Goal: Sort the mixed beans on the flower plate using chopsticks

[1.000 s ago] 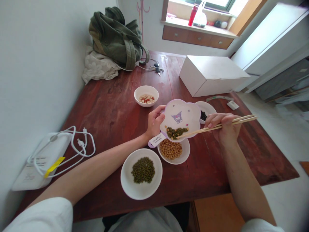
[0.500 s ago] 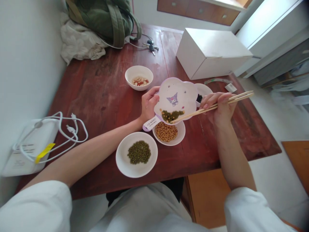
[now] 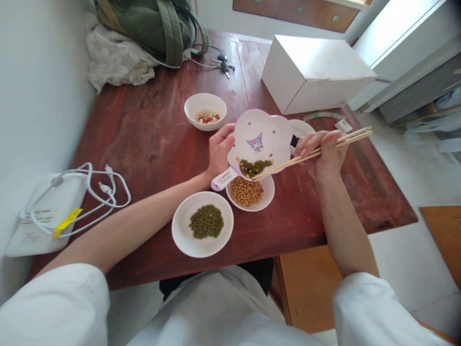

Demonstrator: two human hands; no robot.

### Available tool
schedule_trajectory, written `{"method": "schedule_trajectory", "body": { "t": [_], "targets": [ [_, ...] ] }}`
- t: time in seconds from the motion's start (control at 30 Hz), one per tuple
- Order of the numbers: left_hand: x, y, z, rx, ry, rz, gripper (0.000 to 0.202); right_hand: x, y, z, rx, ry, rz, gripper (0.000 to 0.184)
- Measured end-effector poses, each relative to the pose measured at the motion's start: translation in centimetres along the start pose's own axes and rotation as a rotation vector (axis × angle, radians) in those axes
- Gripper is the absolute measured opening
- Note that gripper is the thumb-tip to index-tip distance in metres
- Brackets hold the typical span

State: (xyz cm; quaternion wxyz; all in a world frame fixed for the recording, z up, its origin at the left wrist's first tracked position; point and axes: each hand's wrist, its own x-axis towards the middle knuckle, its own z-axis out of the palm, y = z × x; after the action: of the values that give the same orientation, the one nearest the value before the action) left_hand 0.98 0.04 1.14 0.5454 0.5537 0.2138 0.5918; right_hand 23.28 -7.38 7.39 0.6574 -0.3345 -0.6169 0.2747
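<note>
My left hand (image 3: 220, 150) grips the side of a flower-shaped white plate (image 3: 248, 125) with a purple rim and a cartoon figure, tilted toward me. Green beans (image 3: 254, 167) with a few yellowish ones lie along its lower edge. In my right hand (image 3: 324, 151) is a pair of chopsticks (image 3: 345, 139), their tips at the beans. Under the plate, partly covered, stands a bowl of soybeans (image 3: 247, 192). Nearer me is a white bowl (image 3: 180, 235) of green beans. Behind my right hand a bowl (image 3: 301, 127) with dark beans is half hidden.
A bowl (image 3: 205, 101) with nuts stands farther back on the wooden table (image 3: 144, 125). A white box (image 3: 317, 72) is at the back right, keys (image 3: 224, 65) and a green bag (image 3: 151, 29) at the back left. A white device with cables (image 3: 46, 211) lies at the left.
The whole view has shifted slightly, so things sit a little higher in the picture. Both hands keep hold of the plate and chopsticks, with the tips still at the beans.
</note>
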Motion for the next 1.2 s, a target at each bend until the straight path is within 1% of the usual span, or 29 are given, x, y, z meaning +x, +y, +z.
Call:
{"method": "schedule_trajectory", "body": {
  "t": [0.1,0.23,0.43,0.77,0.87,1.0,1.1,1.2],
  "targets": [
    [-0.04,-0.45,-0.19,-0.003,-0.013,0.038,0.063,-0.05,0.02,0.04,0.014,-0.004,0.0,0.058],
    [-0.19,-0.97,-0.34,-0.034,-0.015,0.036,0.057,-0.19,-0.02,0.06,0.032,-0.004,0.002,0.058],
    [-0.31,-0.9,-0.43,-0.029,-0.026,0.045,0.053,-0.15,-0.04,0.01,0.081,-0.041,0.003,0.055],
    [-0.32,-0.5,-0.37,-0.019,-0.025,0.021,0.057,-0.11,-0.13,0.06,0.067,-0.037,-0.008,0.054],
    [-0.32,-0.61,-0.32,-0.028,-0.022,0.011,0.056,-0.12,-0.13,0.03,0.052,-0.015,-0.012,0.053],
    [-0.27,-0.95,-0.29,-0.026,-0.017,0.036,0.052,-0.11,-0.17,-0.03,0.02,0.004,0.032,0.057],
    [-0.13,-0.99,-0.19,-0.008,0.002,0.051,0.057,-0.07,-0.15,-0.09,0.001,0.018,0.042,0.059],
    [0.0,-0.82,-0.1,0.01,0.006,0.031,0.063,-0.04,-0.07,-0.18,-0.015,0.031,0.039,0.061]
  ]
}}
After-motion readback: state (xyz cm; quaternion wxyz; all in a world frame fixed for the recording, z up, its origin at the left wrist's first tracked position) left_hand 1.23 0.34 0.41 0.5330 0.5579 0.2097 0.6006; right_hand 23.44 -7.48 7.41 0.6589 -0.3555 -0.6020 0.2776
